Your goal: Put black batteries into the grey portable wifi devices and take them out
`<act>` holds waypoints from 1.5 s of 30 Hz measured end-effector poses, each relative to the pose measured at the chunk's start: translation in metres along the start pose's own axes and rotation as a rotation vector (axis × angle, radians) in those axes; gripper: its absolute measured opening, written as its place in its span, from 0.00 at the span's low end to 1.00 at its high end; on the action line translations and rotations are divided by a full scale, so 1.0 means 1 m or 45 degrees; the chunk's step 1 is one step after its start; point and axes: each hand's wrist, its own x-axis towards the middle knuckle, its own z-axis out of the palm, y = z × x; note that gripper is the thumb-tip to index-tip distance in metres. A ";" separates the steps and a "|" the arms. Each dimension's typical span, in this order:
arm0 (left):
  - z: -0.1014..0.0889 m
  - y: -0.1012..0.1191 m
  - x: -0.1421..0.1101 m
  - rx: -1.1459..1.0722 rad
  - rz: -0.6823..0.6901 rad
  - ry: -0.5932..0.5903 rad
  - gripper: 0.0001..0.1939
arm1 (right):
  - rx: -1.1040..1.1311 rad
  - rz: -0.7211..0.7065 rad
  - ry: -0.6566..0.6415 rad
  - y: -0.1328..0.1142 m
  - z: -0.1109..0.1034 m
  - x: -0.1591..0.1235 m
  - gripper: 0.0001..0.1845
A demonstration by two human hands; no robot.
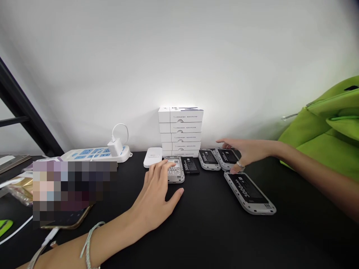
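Note:
My left hand (154, 203) lies with its fingers apart on the edge of an opened white device (177, 172), whose inner label shows. A loose black battery (190, 165) lies just right of that device. My right hand (246, 151), fingers spread, hovers around a second device (227, 157) fitted with a black 3000 mAh battery. Its thumb is by the top end of a nearer device (249, 192), also with a battery in it; whether it touches is unclear. Another battery-filled device (209, 160) sits to the left of these.
A stack of several white boxes (181, 137) stands against the wall, with a closed white device (153, 157) beside it. At left are a power strip (84, 153) with a plugged-in charger (114, 147) and a phone (70, 220) on a cable. A green bag (328, 130) is at right.

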 end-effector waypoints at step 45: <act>-0.008 0.006 0.005 -0.379 -0.263 0.100 0.36 | 1.007 -0.034 0.283 -0.081 0.052 0.016 0.23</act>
